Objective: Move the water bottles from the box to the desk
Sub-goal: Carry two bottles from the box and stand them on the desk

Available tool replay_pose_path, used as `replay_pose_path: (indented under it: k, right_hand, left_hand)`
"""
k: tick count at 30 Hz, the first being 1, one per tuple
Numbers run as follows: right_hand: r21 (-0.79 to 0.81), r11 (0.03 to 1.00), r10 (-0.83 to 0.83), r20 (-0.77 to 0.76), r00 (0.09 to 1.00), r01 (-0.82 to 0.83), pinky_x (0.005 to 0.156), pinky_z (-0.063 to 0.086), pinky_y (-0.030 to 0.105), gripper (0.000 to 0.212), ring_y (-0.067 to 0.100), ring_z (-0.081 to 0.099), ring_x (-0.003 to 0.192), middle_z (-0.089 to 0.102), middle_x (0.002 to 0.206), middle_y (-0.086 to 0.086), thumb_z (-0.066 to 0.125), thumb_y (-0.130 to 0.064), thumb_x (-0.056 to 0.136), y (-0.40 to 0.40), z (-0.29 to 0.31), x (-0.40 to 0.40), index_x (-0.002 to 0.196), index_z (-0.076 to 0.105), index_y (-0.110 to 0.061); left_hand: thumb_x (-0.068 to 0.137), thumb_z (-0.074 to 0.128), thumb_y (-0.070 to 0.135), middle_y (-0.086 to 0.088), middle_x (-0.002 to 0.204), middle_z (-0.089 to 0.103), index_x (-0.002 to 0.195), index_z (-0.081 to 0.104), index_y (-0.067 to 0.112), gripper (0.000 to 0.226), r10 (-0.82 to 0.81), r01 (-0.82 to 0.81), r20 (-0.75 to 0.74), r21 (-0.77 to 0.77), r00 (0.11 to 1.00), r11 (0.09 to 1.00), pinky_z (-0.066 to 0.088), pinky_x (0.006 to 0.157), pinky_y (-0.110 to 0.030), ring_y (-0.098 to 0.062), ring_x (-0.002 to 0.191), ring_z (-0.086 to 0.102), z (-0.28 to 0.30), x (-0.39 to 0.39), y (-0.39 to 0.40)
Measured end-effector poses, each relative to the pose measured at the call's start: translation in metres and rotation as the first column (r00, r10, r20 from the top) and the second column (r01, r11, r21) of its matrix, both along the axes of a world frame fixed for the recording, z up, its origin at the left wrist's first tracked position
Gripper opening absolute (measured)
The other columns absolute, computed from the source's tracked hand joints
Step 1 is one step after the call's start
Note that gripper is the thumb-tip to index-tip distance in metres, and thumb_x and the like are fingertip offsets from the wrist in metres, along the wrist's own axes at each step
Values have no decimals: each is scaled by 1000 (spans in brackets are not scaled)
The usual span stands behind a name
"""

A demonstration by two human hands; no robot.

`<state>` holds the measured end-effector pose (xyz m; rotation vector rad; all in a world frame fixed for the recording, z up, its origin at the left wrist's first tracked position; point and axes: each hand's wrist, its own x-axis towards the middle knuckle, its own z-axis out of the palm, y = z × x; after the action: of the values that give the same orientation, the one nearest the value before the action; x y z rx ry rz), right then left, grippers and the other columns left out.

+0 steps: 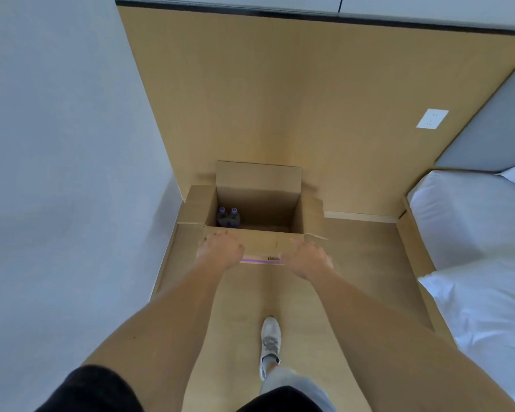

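Observation:
An open cardboard box (259, 185) stands on the wooden floor against a wooden wall panel. Two dark water bottles with purple caps, one (222, 216) beside the other (234, 217), stand upright in its near left corner. My left hand (220, 250) hovers over the box's near flap at the left, fingers apart, holding nothing. My right hand (306, 257) reaches over the same flap at the right, fingers spread and empty. No desk is in view.
A bed with white bedding (473, 248) fills the right side, with a grey headboard (494, 132) behind it. A wall socket (432, 118) sits on the wooden panel. A white wall is at the left. My shoe (270, 343) rests on the floor.

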<state>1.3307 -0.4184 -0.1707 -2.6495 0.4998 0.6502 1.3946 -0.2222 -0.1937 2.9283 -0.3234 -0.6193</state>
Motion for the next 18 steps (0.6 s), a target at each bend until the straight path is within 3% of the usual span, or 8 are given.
replay_pose_path:
  k: [3,10,18]
  right_hand:
    - [32,999,8,-27,1000,-8,110,37,45,66,32,43,136,46,149,7,46,-55,95,-14,-13,59,154,31,-29]
    - [17,997,71,-45,996,-71,107,41,43,65,29,45,134,46,148,4,46,-55,97,-53,-14,165,155,30,-29]
    - [14,994,109,-103,989,-108,105,40,43,65,30,45,134,46,148,5,46,-55,97,-64,-35,242,155,31,-29]
  left_hand:
    - [100,35,32,-9,130,56,130,52,18,37,48,-48,-14,-14,999,999,44,97,-43,-32,117,52,-8,49,-10]
    - [104,35,36,-7,140,51,145,45,26,43,185,-188,-61,-32,981,982,38,101,-42,-30,126,49,-2,140,-37]
    - [104,34,35,-6,142,50,147,42,26,44,213,-218,-111,-28,971,976,38,104,-44,-30,128,48,-23,215,-44]
